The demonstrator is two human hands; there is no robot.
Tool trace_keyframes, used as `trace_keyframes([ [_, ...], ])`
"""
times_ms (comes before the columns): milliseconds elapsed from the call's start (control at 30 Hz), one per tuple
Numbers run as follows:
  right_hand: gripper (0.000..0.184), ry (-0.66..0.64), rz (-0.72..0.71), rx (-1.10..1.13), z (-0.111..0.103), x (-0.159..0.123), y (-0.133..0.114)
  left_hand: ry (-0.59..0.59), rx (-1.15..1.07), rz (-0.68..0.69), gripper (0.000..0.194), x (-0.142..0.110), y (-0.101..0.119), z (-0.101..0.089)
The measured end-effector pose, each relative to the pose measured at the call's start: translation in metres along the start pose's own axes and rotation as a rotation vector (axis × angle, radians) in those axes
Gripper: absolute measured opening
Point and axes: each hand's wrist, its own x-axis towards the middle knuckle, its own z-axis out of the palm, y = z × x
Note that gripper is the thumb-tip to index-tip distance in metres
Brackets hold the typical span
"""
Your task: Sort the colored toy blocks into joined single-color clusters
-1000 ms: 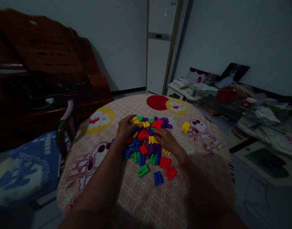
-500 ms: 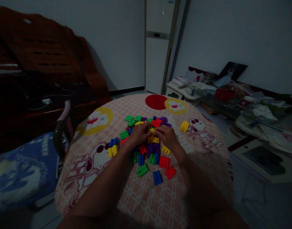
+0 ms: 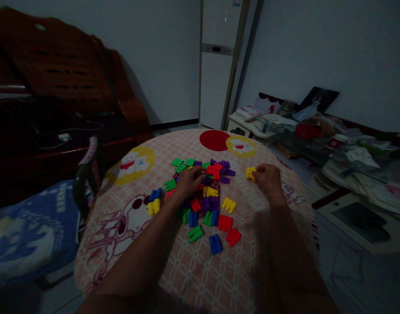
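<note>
I note the right hand [image 3: 268, 181] has shifted from the pile [image 3: 210, 192] to the yellow blocks [image 3: 250, 173] on the right, fingertips pinching them. Left hand [image 3: 187, 182]: over pile, grip indeterminable. Yellow apparently accumulates separately.

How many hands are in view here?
2: the left hand over the block pile, and the right hand with fingertips at the yellow block cluster. Neither is fully hidden.

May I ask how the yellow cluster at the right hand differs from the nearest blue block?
The right hand partly hides the yellow cluster; the blue block lies untouched, in full view. The yellow cluster sits farther back than the blue block. Both are apart from the main pile.
</note>
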Motion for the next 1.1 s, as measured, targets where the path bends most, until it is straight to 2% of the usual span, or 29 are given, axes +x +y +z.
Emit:
trace_keyframes([
  [133,0.011,-0.033,0.026,-0.131,-0.002,0.002,0.014,0.086,-0.026,-0.037,0.030,0.001,-0.004,0.000],
  [333,0.014,-0.119,0.070,-0.265,0.005,0.002,0.014,0.260,-0.044,-0.138,0.032,0.007,-0.012,-0.015],
  [500,0.011,-0.159,0.065,-0.328,0.014,0.000,0.017,0.397,0.073,-0.210,0.031,0.019,-0.026,-0.028],
  [567,0.010,-0.160,0.051,-0.323,0.016,-0.001,0.018,0.359,0.154,-0.207,0.031,0.022,-0.031,-0.029],
  [667,0.012,-0.143,0.039,-0.291,0.013,-0.002,0.014,0.215,0.293,-0.181,0.034,0.024,-0.038,-0.023],
  [800,0.014,-0.069,0.006,-0.242,0.009,-0.004,-0.003,0.071,0.508,-0.145,0.037,0.023,-0.047,-0.010],
  [900,0.016,-0.061,-0.032,-0.183,0.013,-0.007,-0.016,-0.028,0.590,-0.110,0.035,0.023,-0.049,-0.007],
  [1100,0.014,-0.126,-0.103,-0.064,0.026,-0.016,-0.032,-0.058,0.566,-0.124,0.031,0.022,-0.044,-0.012],
])
